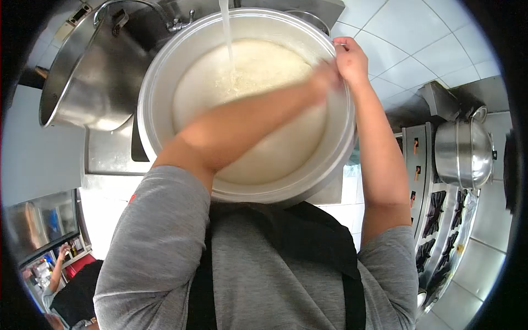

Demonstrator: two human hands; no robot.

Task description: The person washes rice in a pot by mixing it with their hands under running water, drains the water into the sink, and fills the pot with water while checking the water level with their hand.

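Note:
A large, round, whitish tub [157, 88] is in front of me, holding cloudy, cream-coloured liquid [275, 148]. A stream of water [226, 33] falls into it and froths the surface. At the upper right of the tub, my right hand [351, 59] has its fingers curled over the rim. My left arm reaches across the liquid, and my left hand [325, 80] is at the inner right wall, close to my right hand. Motion blurs its fingers, so I cannot see their shape or whether they touch the wall.
A tall metal pot [99, 71] leans at the left by the steel sink [107, 148], under a tap [179, 25]. On the right are a stove [434, 220] and a lidded steel pot [465, 154]. Another person [71, 291] is at the lower left.

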